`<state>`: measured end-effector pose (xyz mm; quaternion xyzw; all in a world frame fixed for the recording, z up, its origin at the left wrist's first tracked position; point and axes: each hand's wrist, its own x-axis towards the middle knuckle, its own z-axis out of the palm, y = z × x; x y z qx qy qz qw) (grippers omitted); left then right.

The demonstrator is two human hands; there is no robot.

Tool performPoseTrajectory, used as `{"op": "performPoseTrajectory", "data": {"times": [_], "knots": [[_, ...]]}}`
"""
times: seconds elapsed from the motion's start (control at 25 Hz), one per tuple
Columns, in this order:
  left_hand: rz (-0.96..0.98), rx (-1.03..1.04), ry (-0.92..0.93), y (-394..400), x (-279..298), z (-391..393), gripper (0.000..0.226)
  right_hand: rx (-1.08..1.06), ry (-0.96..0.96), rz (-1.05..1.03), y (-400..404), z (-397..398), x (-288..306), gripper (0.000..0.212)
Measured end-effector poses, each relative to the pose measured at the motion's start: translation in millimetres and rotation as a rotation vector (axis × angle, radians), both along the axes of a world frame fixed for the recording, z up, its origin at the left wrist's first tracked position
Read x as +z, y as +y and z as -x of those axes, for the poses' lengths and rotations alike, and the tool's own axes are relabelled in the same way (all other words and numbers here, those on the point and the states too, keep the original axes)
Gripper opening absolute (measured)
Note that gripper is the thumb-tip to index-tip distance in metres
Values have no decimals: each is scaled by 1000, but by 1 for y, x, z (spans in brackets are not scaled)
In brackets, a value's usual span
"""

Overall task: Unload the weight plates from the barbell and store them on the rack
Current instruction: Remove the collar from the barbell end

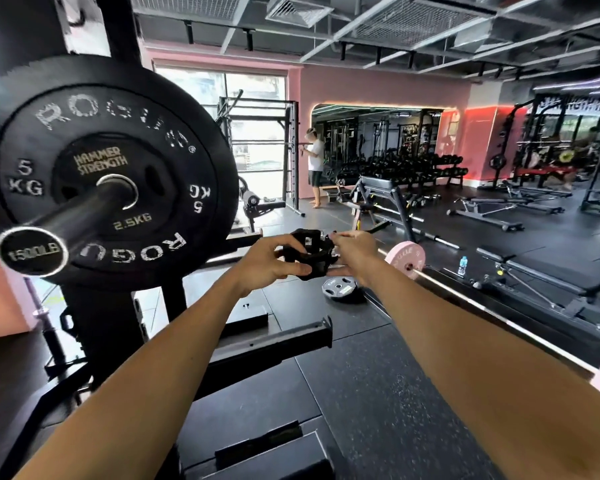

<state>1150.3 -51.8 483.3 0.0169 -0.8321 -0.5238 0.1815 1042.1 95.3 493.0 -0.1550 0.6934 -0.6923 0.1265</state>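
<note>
A barbell sleeve (80, 213) marked 1500LB points at me on the left. On it sit a small black 2.5 kg plate (94, 161) and, behind it, a large black 5 kg plate (49, 133). Out in front, at arm's length, my left hand (271, 263) and my right hand (355, 252) both grip a black barbell collar (312, 252) in the air, right of the plates. The collar is off the sleeve.
The black rack upright (118, 26) stands behind the plates. A grey plate (340, 287) lies on the floor. A pink plate (406, 258) is on another bar to the right. A water bottle (462, 265), benches and a distant person (315, 161) are beyond.
</note>
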Motion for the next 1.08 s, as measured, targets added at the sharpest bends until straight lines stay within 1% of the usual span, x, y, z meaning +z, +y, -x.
{"op": "performPoseTrajectory", "data": {"times": [0.04,0.08,0.16,0.2,0.24,0.44,0.56,0.64,0.76,0.92,1.0,1.08], "knots": [[-5,-6,9,-10,-8,13,35,10,-23,6,-10,13,-8,15],[-6,-6,10,-21,-17,26,48,15,-42,12,-21,28,-17,15],[-8,13,-29,-48,-38,57,74,6,-67,-10,-48,60,-39,15],[-17,22,-58,-63,-51,73,82,-2,-75,-37,-63,77,-51,16],[-23,30,-86,-77,-64,90,84,-5,-87,-53,-77,94,-64,17],[-63,94,-171,-128,-131,167,76,-10,-171,-102,-135,170,-135,15],[-96,112,-265,-157,-180,210,80,-11,-220,-146,-167,210,-189,28],[-64,136,-332,-172,-214,233,85,-7,-278,-169,-181,230,-223,37],[7,153,-391,-188,-256,257,89,7,-332,-230,-196,253,-268,40],[7,155,-461,-202,-312,281,90,-16,-439,-253,-212,275,-324,34],[-2,153,-492,-207,-335,289,88,-20,-467,-282,-219,282,-344,42],[15,144,-515,-211,-352,296,89,-24,-491,-301,-223,288,-362,45]]}}
